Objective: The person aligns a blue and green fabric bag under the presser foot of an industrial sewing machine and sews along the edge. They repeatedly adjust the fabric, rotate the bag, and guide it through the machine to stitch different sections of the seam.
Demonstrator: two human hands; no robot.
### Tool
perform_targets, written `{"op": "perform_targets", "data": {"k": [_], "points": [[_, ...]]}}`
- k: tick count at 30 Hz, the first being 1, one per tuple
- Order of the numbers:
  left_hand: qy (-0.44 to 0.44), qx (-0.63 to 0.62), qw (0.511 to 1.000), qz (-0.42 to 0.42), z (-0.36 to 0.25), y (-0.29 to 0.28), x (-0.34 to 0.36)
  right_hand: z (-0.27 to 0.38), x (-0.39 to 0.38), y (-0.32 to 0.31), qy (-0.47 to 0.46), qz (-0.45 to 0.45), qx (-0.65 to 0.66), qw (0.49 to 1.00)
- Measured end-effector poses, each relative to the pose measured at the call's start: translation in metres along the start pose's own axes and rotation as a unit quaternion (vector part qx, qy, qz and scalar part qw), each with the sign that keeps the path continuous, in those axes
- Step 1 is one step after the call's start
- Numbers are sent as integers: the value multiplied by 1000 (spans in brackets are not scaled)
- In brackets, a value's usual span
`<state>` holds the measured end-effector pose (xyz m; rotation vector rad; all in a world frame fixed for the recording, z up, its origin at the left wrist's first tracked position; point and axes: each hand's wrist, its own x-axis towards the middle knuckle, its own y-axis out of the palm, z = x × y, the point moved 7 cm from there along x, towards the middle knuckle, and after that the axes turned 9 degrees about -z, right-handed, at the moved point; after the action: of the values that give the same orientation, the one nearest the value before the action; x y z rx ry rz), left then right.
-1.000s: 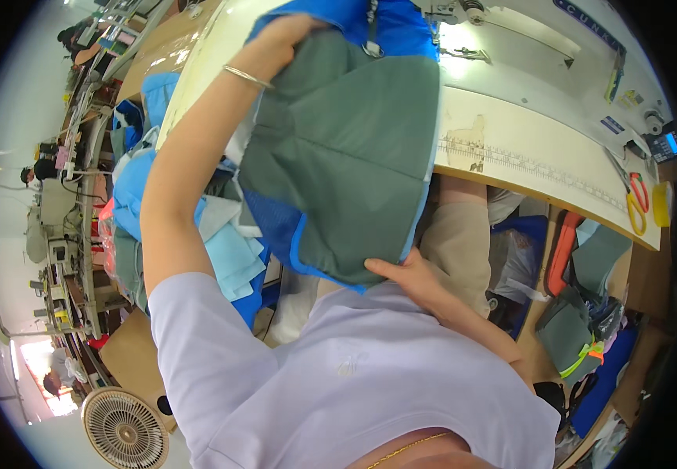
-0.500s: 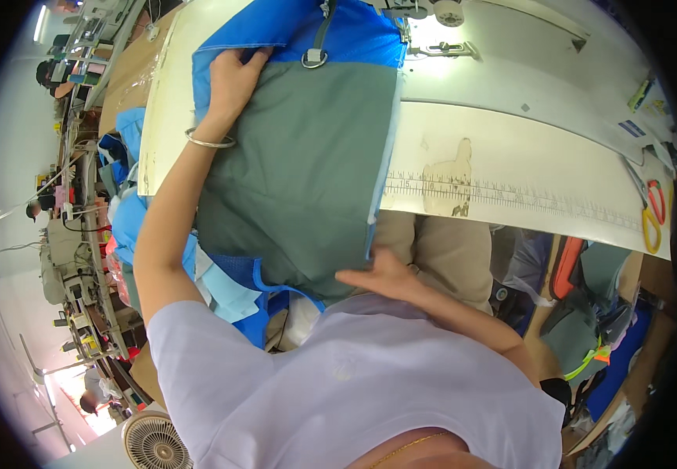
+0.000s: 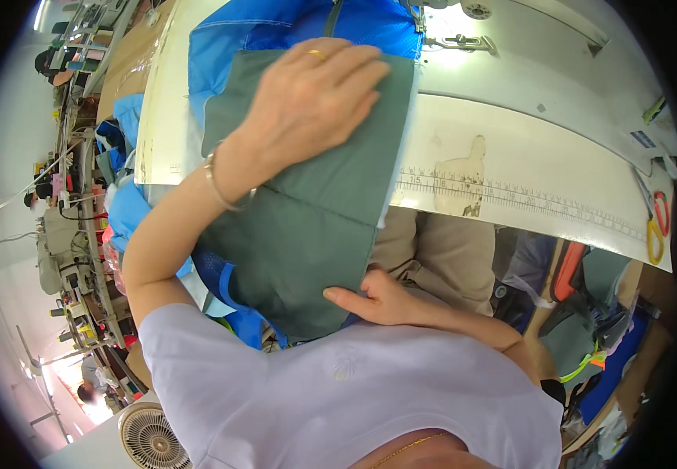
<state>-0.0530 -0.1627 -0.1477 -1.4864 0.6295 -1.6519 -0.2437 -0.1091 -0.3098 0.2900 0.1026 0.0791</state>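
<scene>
A grey-green fabric panel (image 3: 299,227), joined to bright blue fabric (image 3: 276,19) at its far end, runs from the sewing machine bed toward my lap. My left hand (image 3: 315,102) lies over the far part of the panel, knuckles up, its fingers slightly bent and a little apart. A dark strap (image 3: 334,19) runs from the blue fabric toward that hand; its near end is hidden. My right hand (image 3: 381,299) holds the panel's near right edge, thumb on top and the other fingers mostly hidden. Metal presser foot parts (image 3: 419,19) stand at the panel's far right corner.
Right of the panel stretches the white table (image 3: 526,168) with a printed ruler along its front. Scissors (image 3: 654,215) with red and yellow handles lie at its right end. Blue fabric pieces (image 3: 129,211) hang at the left; a fan (image 3: 154,438) stands lower left.
My left hand has moved from the panel's far left edge rightward onto its top, covering the metal ring. A crease now crosses the panel. My right hand has shifted slightly nearer to me.
</scene>
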Motion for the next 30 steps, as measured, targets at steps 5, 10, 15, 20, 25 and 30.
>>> {"op": "perform_targets", "data": {"k": [5, 10, 15, 20, 25, 30], "points": [[-62, -110, 992, 7, 2, 37, -20, 18, -3, -24, -32, -95, -35, 994], [-57, -126, 990, -15, 4, 41, -26, 26, 4, -82, -125, -304, -47, 943], [-55, -125, 991, -8, 6, 43, -26, 10, 12, -51, 10, -168, 173, 970], [-66, -131, 989, 18, 7, 42, -22, 11, 4, -33, 86, -135, 216, 963], [-80, -125, 989, 23, 5, 40, -22, 41, -2, -33, -36, -176, 67, 982], [-97, -129, 986, 27, 0, 38, -19, 31, -7, -35, -29, -181, -11, 983]]}}
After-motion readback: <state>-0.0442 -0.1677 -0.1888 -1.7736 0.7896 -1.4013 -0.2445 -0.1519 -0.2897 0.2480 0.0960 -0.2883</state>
